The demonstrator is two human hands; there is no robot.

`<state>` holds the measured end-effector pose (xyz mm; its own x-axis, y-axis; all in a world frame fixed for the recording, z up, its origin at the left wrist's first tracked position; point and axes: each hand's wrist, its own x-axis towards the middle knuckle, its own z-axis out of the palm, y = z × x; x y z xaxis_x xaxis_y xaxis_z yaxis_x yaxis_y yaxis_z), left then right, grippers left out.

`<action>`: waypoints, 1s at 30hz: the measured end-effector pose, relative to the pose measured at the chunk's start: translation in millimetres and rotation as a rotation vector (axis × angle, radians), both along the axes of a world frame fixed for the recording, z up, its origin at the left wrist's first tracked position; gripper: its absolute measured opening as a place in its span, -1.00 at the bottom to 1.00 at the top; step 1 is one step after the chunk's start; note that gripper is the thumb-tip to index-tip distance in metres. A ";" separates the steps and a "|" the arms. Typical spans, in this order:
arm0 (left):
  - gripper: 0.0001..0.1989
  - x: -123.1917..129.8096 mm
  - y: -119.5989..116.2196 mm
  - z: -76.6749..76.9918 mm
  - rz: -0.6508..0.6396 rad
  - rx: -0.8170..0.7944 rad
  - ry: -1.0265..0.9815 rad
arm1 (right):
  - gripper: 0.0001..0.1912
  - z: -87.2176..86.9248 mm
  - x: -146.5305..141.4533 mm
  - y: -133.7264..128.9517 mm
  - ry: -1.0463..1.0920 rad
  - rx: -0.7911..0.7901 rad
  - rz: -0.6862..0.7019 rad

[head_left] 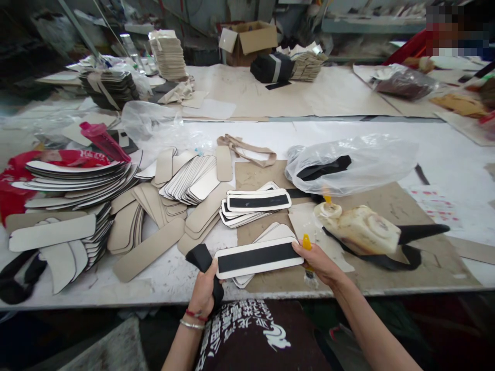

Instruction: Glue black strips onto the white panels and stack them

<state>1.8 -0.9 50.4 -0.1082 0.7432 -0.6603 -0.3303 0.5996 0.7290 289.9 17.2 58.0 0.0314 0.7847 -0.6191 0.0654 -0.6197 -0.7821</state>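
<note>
A long white panel with rounded corners and a black strip along its middle [259, 257] is held level between my two hands. My left hand [204, 288] grips its left end, thumb on top, and also has a bunched black strip [199, 256] in the palm. At the right end, my right hand [315, 260] pinches the panel and holds a yellow-handled brush [307, 242] upright, bristles down. Under the panel lie several white panels [279, 232], partly hidden. Just beyond, more black-striped panels [258, 201] are stacked.
Beige and white panels [149, 252] lie in piles to the left. On the right, a stained plastic bottle [363, 226] lies on brown cardboard [425, 252], near a clear plastic bag [371, 159]. A cardboard box [257, 38] stands at the back.
</note>
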 end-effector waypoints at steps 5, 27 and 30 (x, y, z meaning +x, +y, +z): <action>-0.56 -2.4 5.6 7.0 -0.072 0.081 0.124 | -0.60 -8.2 4.5 3.0 -0.219 0.129 0.075; -0.70 6.2 21.1 -3.8 0.066 -0.185 0.197 | -0.63 8.2 6.8 8.2 -0.070 0.071 0.028; -0.74 10.5 23.1 -0.1 0.062 -0.228 0.084 | -0.64 8.4 7.4 12.6 -0.068 0.081 0.006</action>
<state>12.3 22.2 50.4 -0.2105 0.5662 -0.7969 -0.3161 0.7320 0.6035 297.2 29.8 66.4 0.0661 0.8326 -0.5499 0.1234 -0.5537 -0.8235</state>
